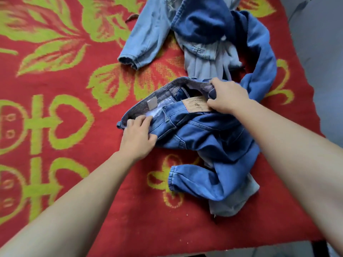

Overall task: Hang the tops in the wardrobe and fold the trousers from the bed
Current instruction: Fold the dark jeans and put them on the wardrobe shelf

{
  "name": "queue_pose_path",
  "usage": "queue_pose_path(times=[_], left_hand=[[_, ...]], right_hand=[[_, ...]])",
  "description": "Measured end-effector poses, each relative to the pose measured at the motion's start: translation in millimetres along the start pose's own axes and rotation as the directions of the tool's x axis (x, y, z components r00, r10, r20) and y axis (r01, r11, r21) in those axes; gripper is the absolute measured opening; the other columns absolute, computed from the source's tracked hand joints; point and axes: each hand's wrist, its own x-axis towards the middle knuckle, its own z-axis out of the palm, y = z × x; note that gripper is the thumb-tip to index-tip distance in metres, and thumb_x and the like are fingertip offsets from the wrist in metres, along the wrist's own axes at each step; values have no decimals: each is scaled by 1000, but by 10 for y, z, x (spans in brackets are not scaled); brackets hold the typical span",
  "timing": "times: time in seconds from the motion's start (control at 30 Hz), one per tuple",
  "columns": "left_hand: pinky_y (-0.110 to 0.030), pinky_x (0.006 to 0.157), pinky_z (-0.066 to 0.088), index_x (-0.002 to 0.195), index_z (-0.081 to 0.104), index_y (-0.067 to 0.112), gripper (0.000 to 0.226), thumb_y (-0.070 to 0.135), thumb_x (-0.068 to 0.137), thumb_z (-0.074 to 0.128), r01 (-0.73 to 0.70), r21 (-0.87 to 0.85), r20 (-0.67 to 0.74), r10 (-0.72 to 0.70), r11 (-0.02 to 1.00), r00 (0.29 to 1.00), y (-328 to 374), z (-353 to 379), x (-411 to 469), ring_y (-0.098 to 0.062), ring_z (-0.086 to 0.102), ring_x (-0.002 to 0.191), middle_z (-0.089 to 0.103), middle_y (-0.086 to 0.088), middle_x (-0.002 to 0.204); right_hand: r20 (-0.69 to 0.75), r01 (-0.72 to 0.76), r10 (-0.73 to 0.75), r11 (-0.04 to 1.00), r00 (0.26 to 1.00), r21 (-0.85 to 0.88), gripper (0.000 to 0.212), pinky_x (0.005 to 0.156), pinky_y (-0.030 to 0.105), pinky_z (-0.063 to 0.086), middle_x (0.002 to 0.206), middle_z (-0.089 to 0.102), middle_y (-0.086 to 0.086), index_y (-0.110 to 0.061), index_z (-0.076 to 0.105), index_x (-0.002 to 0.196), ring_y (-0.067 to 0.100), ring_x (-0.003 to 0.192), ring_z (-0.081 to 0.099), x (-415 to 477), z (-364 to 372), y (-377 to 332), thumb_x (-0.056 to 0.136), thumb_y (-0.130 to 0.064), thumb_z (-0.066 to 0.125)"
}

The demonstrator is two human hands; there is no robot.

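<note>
Two curled grips on the waistband of the blue jeans: left hand, right hand.

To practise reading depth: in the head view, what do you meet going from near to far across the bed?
Cuffed hem of the blue jeans → left hand → right hand → pale denim cuff → dark blue garment.

Nothing readable here. A tan patch sits on the waistband of the blue jeans, carrying dark print and a small emblem, but the lettering is too blurred to make out. A pale tag inside the striped waistband lining shows no legible writing either.
</note>
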Motion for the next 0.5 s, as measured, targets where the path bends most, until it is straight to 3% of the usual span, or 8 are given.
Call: queue_pose_path(times=[0.13,0.27,0.37,0.43,0.5], left_hand=[[-52,100,18,133,49,22,55,56,91,42,3,313,-59,16,950,998,-140,-105,-39,-24,33,135,53,-6,132],[-52,94,31,105,59,15,48,59,90,49,-78,497,-84,138,864,987,-191,-353,-28,-30,54,103,65,-11,99],[-51,90,32,92,57,15,32,47,90,59,-149,536,-86,229,831,970,-132,-587,-24,-31,59,93,69,-9,88],[-48,86,35,98,55,13,30,43,91,59,-139,499,-145,241,855,960,-54,-786,-21,-32,64,78,71,-13,80],[-45,81,38,116,52,7,44,43,91,59,-100,472,-237,235,876,943,28,-1055,-26,-32,62,57,67,-17,66]], right_hand=[[-237,35,-68,989,969,-141,39,79,45,45,117,63,19,-16,53,122,42,106,61,-301,-41,191,97,-47,51],[-420,112,-180,977,889,-182,42,68,45,48,110,56,17,-10,62,114,39,99,56,-469,-146,398,96,-46,50],[-477,191,-278,956,834,-224,45,58,44,49,112,52,18,-14,49,138,40,93,55,-585,-269,478,96,-29,51],[-447,240,-332,938,831,-252,63,51,38,38,116,50,18,-27,33,151,39,85,59,-691,-413,487,93,-10,52],[-377,273,-385,908,842,-318,67,50,40,38,120,48,21,-32,37,151,40,82,60,-811,-609,498,92,-3,49]])
